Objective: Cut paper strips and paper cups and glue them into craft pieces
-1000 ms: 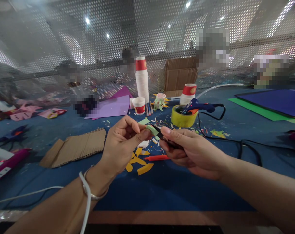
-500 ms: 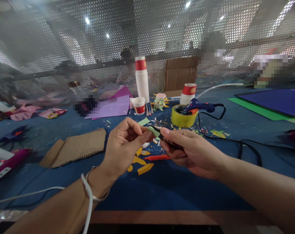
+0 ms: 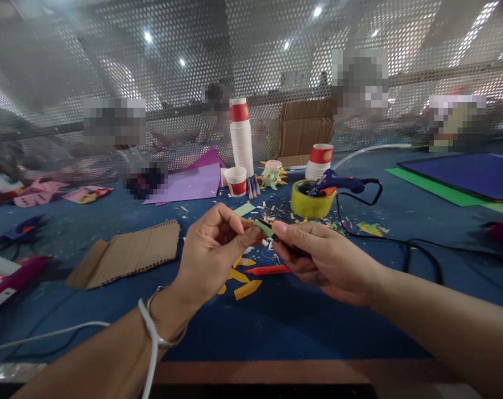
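The left hand (image 3: 218,255) pinches a small light-green paper piece (image 3: 265,228) between thumb and fingers, and the right hand (image 3: 318,249) is closed around black scissors (image 3: 292,249), its thumb pressed on top. The fingers hide most of the handles, so how far the blades are parted cannot be told. The paper piece is in the air between the hands, against the dark blades, above a blue tabletop (image 3: 301,327).

A white cord (image 3: 149,327) crosses the left wrist, next to a metal bracelet (image 3: 167,343). Beneath the hands lie orange-yellow paper scraps (image 3: 248,289), some partly covered by the left hand, and a red marker (image 3: 268,270), its right end behind the right hand. Just beyond the fingertips, a light-green paper scrap (image 3: 245,209) rests among tiny cuttings.

Farther off, a blue glue gun (image 3: 340,183) leans on a roll of yellow tape (image 3: 312,206); its black cable (image 3: 374,238) loops across the table to the right of the hands. Behind stand a tall stack of paper cups (image 3: 241,147), a single red-and-white cup (image 3: 236,183), a cup trimmed with paper strips (image 3: 271,174) and a shorter cup stack (image 3: 319,162). A corrugated cardboard piece (image 3: 133,252) lies left of the left hand, purple paper (image 3: 189,184) beyond it. Blue sheets (image 3: 459,174) overlap a green sheet (image 3: 434,188) at far right.
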### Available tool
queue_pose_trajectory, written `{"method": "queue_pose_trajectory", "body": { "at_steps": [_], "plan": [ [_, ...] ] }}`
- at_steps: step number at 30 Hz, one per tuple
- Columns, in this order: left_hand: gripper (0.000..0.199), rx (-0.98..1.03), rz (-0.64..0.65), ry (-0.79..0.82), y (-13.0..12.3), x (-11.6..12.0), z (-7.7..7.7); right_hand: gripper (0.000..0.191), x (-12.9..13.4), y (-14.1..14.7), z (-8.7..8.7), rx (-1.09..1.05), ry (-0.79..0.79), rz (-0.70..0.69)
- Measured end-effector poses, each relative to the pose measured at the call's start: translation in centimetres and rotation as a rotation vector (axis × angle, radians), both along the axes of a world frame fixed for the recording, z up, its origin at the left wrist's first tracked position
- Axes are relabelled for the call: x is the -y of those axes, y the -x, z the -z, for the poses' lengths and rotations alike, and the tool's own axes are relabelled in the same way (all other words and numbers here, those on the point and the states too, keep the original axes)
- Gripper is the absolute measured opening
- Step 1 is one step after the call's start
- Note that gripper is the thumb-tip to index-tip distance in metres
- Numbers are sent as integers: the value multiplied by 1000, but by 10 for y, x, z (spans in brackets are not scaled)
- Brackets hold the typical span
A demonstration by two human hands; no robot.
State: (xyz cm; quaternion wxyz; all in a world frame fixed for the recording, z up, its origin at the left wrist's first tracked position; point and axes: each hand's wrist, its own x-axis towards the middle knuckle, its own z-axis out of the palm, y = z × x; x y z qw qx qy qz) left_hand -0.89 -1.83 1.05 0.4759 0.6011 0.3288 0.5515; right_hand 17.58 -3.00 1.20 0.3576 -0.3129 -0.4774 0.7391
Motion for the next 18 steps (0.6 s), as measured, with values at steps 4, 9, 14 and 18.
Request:
{"method": "queue_pose_trajectory", "body": {
  "at_steps": [4, 9, 14, 18],
  "plan": [
    [28, -2, 18, 6, 0, -2, 1, 51, 0, 0, 0, 15, 17, 8],
    [29, -17, 12, 6, -1, -1, 1, 49, 0, 0, 0, 20, 32, 18],
    [28, -35, 44, 13, -2, 0, 2, 51, 0, 1, -1, 42, -7, 37],
    [30, -7, -6, 30, 0, -6, 5, 49, -4, -1, -1, 57, -96, 131]
  ]
}}
